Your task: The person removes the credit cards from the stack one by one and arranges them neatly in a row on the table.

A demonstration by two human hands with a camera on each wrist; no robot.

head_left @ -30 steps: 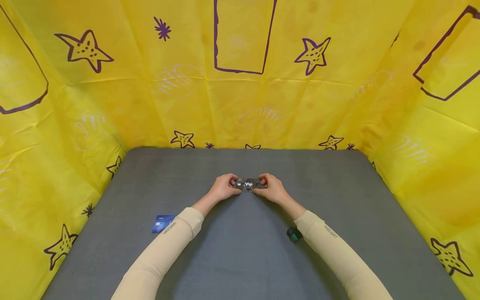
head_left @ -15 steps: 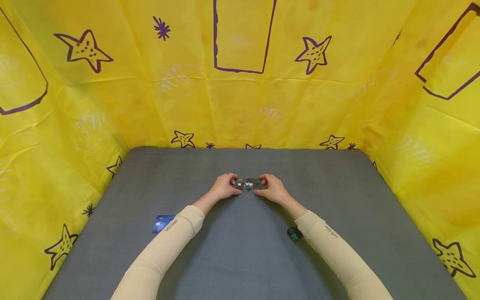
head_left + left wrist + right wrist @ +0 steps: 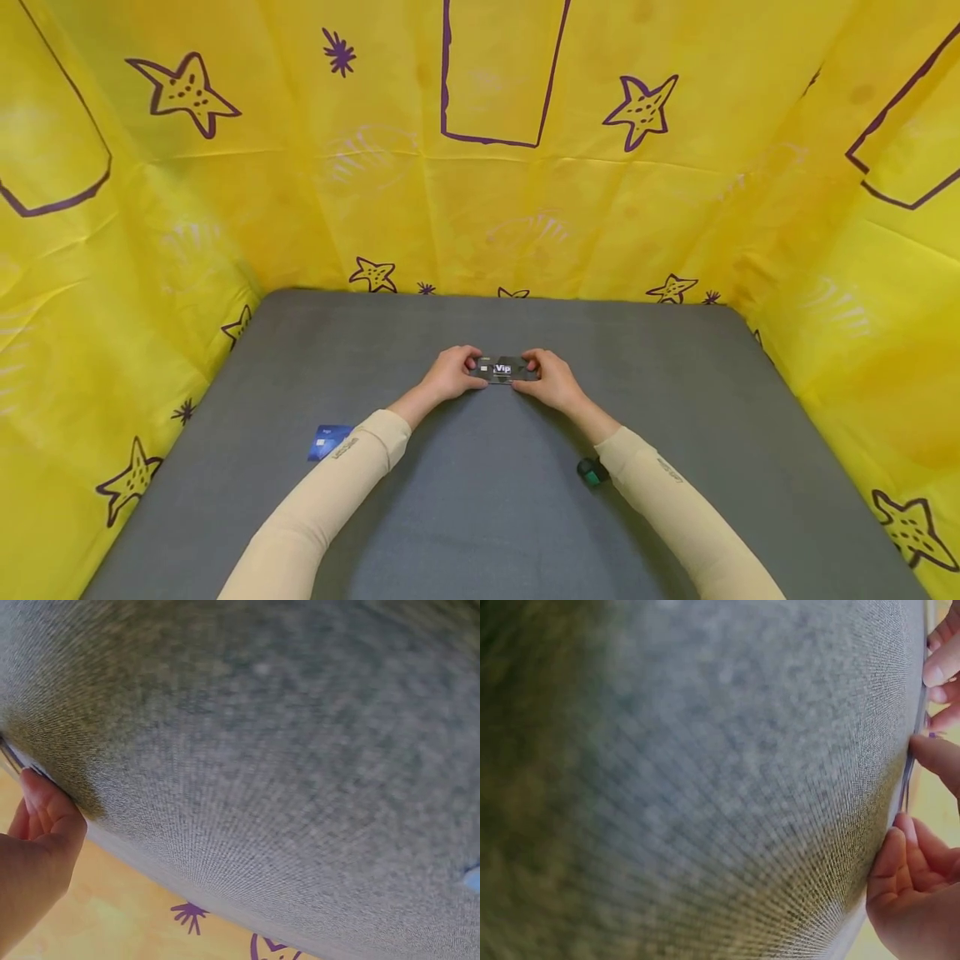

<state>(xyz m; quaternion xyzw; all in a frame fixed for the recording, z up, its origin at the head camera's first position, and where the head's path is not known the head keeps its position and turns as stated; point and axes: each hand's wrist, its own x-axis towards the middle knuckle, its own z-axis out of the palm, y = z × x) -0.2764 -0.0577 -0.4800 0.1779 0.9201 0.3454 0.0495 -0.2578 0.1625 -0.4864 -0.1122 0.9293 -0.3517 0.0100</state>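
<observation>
A black card (image 3: 502,369) printed with "Vip" and a chip mark lies level between the two hands, near the middle of the grey table in the head view. My left hand (image 3: 450,373) pinches its left end between thumb and fingers. The right end is pinched the same way by my right hand (image 3: 553,380). Seen edge-on, the card is a thin strip in both wrist views, beside the left hand (image 3: 46,832) and the right hand (image 3: 919,889). Whether it touches the table I cannot tell.
A blue card (image 3: 326,442) lies on the grey table (image 3: 480,517), partly hidden by the left sleeve. Next to the right forearm sits a small black and green object (image 3: 592,472). A yellow curtain (image 3: 465,217) with drawn starfish surrounds the table's back and sides.
The head view has shifted and tilted slightly. Both hands keep their pinch on the black card, with no clear movement on the table.
</observation>
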